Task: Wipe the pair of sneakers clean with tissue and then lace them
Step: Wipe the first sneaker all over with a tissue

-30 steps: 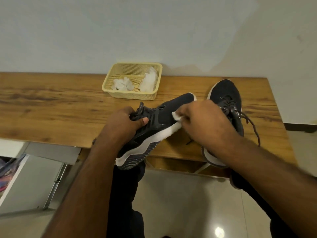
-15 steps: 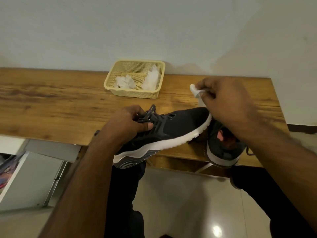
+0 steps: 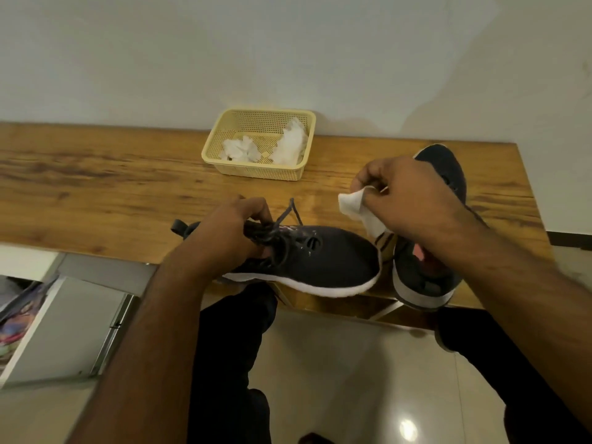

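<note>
While left fingers (image 3: 253,213) clench the sneaker (image 3: 320,261) laces, right fingers (image 3: 368,177) pinch tissue (image 3: 355,206) above its toe.

Held sneaker (image 3: 323,261): dark charcoal knit upper, white sole edge, dark grey laces, faint pinkish marking by the eyelets. Second sneaker (image 3: 426,277): same dark charcoal upper, grey heel band, pink-red lining showing inside the opening. Tissue (image 3: 355,206) in hand: plain white. Basket (image 3: 256,169): pale yellow plastic, fine perforated grid pattern on walls and floor. Crumpled tissues in basket (image 3: 290,145): white. Tabletop (image 3: 96,187): warm orange-brown wood, darker streaked grain. Wall (image 3: 288,52): off-white, unpatterned. Floor (image 3: 336,379): glossy beige tile. Trousers (image 3: 230,363): black.
</note>
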